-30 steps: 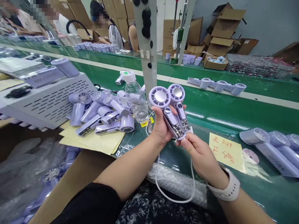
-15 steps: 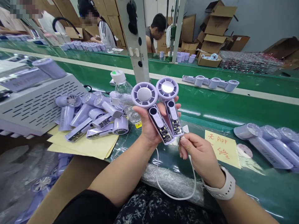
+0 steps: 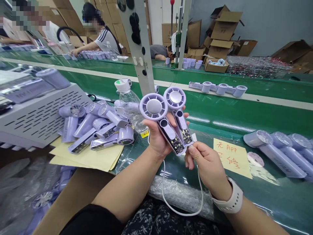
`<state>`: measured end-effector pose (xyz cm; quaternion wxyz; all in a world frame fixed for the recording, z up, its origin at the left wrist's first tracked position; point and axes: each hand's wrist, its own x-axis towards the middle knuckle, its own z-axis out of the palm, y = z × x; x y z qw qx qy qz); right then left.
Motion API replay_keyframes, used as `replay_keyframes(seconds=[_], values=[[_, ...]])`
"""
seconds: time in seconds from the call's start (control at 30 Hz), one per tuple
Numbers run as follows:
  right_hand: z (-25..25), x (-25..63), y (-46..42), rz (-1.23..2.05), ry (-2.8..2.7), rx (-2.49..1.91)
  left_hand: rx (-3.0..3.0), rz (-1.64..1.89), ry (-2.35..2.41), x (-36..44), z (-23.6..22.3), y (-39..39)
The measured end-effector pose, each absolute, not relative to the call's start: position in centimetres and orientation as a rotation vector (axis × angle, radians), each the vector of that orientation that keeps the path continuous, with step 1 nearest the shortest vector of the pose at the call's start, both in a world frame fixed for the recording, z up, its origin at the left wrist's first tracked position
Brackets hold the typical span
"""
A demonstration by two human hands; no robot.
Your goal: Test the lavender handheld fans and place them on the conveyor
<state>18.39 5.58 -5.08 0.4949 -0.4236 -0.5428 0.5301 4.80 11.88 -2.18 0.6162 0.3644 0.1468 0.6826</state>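
Two purple handheld fans are held side by side in my left hand [image 3: 157, 138], heads up. The nearer fan [image 3: 153, 106] has its thumb side against my palm; the other fan [image 3: 175, 98] leans just right of it. Circuit boards show through the clear fronts of both handles. My right hand [image 3: 207, 163] pinches the end of a white cable [image 3: 182, 213] at the bottom of the right-hand fan's handle. Its plug is hidden by my fingers, and the cable loops down below my hands.
Several purple fans [image 3: 105, 125] lie piled on yellow paper [image 3: 85, 156] at left, beside a water bottle [image 3: 130, 104] and a slotted grey metal box [image 3: 51, 114]. More fans [image 3: 281, 153] lie at right near a handwritten note [image 3: 232, 156]. Fans [image 3: 222, 88] lie along the green conveyor; people work beyond.
Both hands stay in nearly the same pose with the fans and cable. Across the line, one person reaches out an arm and another bends lower. Another fan shows behind the bottle.
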Motion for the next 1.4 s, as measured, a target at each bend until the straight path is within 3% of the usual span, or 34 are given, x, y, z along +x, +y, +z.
replay_keyframes(seconds=[0.23, 0.47, 0.63, 0.77, 0.9, 1.4], values=[[-5.4, 17.7, 5.3, 1.222, -1.301, -1.055, 0.917, 1.602, 0.255, 5.2, -3.2, 11.9], [-4.5, 20.1, 6.6, 0.852, -1.476, -1.061, 0.889, 1.565, 0.352, 3.8, -2.1, 12.2], [-4.4, 22.4, 7.8, 1.194, -1.312, -0.898, 1.25, 1.158, 0.478, 3.7, -3.6, 12.4], [-4.0, 23.8, 8.8, 1.111, -1.176, -0.997, 1.025, 1.264, 0.571, 4.2, -4.2, 13.8], [-3.5, 23.8, 8.8, 1.27, -1.069, -0.967, 0.839, 1.161, 0.563, 4.4, -3.4, 13.5], [-2.9, 23.2, 8.0, 1.382, -1.138, -0.908, 1.088, 1.018, 0.429, 4.6, -3.4, 12.2]])
